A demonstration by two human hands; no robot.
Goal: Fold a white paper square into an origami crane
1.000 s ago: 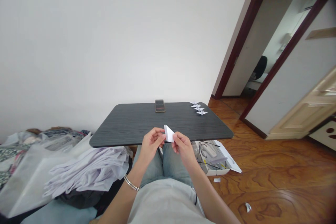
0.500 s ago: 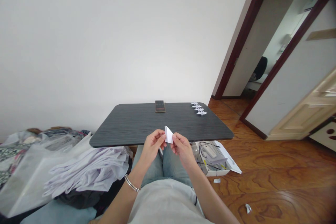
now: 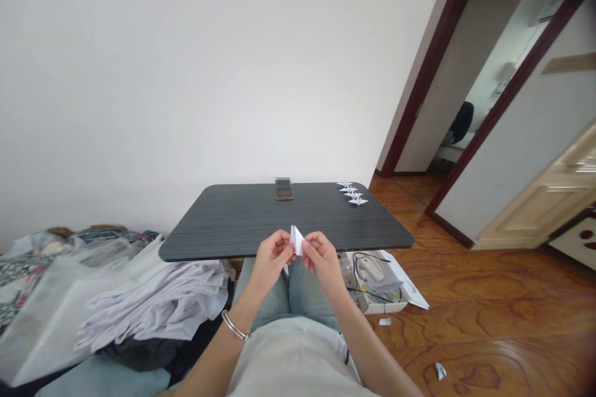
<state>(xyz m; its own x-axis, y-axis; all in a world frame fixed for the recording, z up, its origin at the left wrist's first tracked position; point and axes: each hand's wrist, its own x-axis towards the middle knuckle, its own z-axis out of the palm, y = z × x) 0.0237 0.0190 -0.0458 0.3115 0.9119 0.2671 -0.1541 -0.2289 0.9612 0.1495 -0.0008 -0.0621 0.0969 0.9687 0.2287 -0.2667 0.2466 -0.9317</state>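
Observation:
A small folded piece of white paper (image 3: 297, 240) is pinched between both hands, just above the near edge of the dark table (image 3: 242, 217). Its two pointed tips face up and stand slightly apart. My left hand (image 3: 272, 254) grips its left side with thumb and fingers, a silver bangle on that wrist. My right hand (image 3: 322, 254) has thumb and fingertips closed on its right side. Several white folded paper cranes (image 3: 357, 201) stand in a row at the table's far right.
A phone-like dark device (image 3: 284, 188) lies at the table's back edge. Piled white cloth (image 3: 162, 298) and plastic bags are at left. A white box (image 3: 384, 306) with cables stands on the floor at right, near paper scraps (image 3: 440, 371). A doorway opens far right.
The folded paper has turned and looks narrower, with two tips now showing apart. My right hand has shifted slightly left, closer to my left hand.

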